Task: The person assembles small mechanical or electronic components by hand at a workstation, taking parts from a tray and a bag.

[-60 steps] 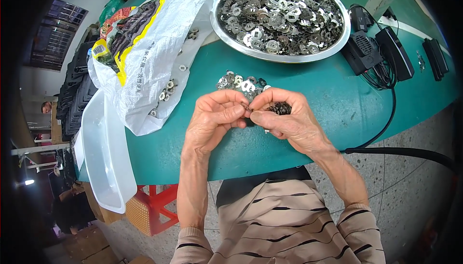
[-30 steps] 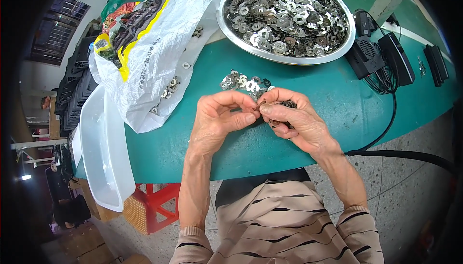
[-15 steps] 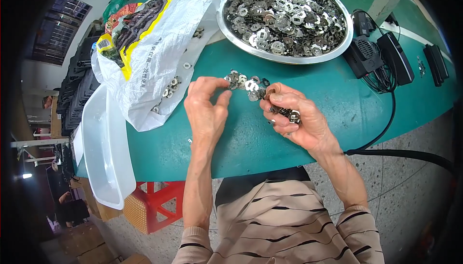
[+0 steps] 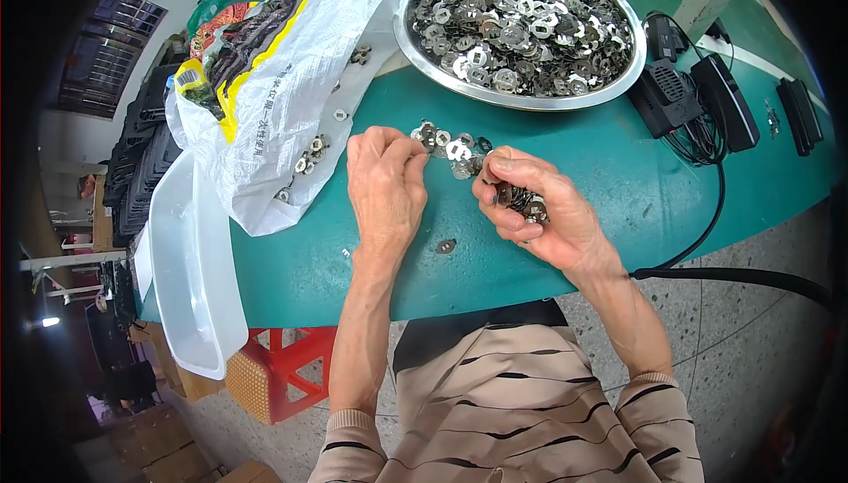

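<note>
My right hand [image 4: 552,218] is curled around several small stamped metal pieces [image 4: 533,209], thin and silvery-dark with cut-out centres. Its thumb presses toward the forefinger. My left hand [image 4: 389,184] has its fingertips drawn together in a pinch; whatever may be between them is hidden. Beside those fingertips a small heap of similar metal pieces [image 4: 460,149] lies on the green table, reaching across to my right fingers. One dark metal piece [image 4: 447,245] rests alone on the table between my forearms. Beyond my hands stands a round metal basin [image 4: 539,105] piled with these pieces.
At the left a white woven sack [image 4: 265,143] lies with several metal pieces on it. A translucent plastic tub [image 4: 231,306] stands at the table's left edge. Black adapters and cables [image 4: 676,108] sit at the right. A red stool [image 4: 291,377] is below the table.
My left fingers have closed together. A single dark metal piece now lies on the table between my forearms, where none was before. My right thumb has shifted over the pieces in that hand.
</note>
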Demonstrator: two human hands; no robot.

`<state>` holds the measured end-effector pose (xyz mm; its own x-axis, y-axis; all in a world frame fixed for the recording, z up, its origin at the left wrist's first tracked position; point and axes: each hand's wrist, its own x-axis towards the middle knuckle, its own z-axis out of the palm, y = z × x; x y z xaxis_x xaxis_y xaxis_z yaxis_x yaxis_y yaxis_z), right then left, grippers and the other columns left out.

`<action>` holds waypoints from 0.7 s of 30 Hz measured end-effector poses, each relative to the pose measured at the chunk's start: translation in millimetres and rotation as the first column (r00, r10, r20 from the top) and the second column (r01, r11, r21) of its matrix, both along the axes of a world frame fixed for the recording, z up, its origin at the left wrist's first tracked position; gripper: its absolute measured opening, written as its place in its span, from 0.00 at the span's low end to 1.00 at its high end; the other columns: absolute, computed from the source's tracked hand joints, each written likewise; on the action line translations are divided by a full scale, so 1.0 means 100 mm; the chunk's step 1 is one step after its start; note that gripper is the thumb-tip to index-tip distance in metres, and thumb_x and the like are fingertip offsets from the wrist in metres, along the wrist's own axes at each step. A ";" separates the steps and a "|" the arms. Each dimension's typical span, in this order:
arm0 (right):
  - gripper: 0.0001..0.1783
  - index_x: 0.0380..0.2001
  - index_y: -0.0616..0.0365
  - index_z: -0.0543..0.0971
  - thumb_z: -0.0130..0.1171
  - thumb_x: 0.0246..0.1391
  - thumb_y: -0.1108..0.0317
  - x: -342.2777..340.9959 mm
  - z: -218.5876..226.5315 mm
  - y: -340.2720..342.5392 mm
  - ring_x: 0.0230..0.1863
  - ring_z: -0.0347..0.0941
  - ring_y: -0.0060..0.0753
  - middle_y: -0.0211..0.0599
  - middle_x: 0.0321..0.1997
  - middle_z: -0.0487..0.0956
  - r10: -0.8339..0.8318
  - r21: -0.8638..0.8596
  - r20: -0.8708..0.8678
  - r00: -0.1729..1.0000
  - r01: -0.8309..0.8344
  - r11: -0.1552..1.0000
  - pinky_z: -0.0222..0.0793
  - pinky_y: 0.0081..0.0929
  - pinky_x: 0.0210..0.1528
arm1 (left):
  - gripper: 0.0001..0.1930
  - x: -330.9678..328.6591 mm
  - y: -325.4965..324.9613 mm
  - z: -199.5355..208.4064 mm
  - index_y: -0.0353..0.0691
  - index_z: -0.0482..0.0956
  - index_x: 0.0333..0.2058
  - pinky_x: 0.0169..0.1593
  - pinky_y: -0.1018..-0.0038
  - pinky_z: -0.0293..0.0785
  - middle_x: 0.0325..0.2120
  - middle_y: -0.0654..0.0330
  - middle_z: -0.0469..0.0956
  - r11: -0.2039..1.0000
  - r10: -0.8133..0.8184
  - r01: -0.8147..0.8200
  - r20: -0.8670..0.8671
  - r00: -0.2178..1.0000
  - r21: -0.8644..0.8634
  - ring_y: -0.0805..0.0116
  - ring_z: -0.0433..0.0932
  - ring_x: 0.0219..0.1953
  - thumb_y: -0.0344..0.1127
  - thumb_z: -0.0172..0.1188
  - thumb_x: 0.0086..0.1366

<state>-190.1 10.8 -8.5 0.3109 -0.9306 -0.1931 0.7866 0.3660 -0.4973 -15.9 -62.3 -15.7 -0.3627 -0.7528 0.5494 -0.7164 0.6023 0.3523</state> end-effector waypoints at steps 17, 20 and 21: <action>0.08 0.32 0.60 0.73 0.54 0.56 0.65 0.01 -0.04 0.01 0.16 0.54 0.12 0.29 0.26 0.71 0.024 -0.010 -0.086 0.996 -0.025 1.000 0.42 0.11 0.13 | 0.07 0.10 0.05 0.12 0.35 0.81 0.25 0.40 0.69 0.66 0.28 0.59 0.73 0.987 -0.024 0.022 0.009 1.000 0.162 0.61 0.68 0.34 0.23 0.64 0.44; 0.08 0.32 0.60 0.73 0.55 0.55 0.66 0.01 -0.03 0.00 0.16 0.55 0.11 0.28 0.26 0.71 0.032 -0.005 -0.068 0.997 -0.032 0.999 0.42 0.11 0.13 | 0.07 0.10 0.06 0.14 0.35 0.80 0.25 0.39 0.69 0.66 0.28 0.59 0.73 0.976 0.003 0.001 -0.022 1.000 0.216 0.61 0.68 0.34 0.22 0.64 0.43; 0.08 0.32 0.60 0.73 0.55 0.55 0.66 0.01 -0.04 0.00 0.16 0.55 0.11 0.28 0.26 0.71 0.036 0.002 -0.065 0.997 -0.036 0.999 0.42 0.10 0.13 | 0.07 0.10 0.06 0.15 0.34 0.80 0.25 0.39 0.68 0.66 0.28 0.59 0.73 0.976 0.001 0.002 -0.013 1.000 0.216 0.61 0.68 0.34 0.22 0.64 0.43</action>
<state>-189.4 10.5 -12.2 0.3311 -0.9190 -0.2143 0.7391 0.3937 -0.5466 -5.6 -56.3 -1.2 -0.3568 -0.8543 0.3781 -0.7107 0.5109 0.4837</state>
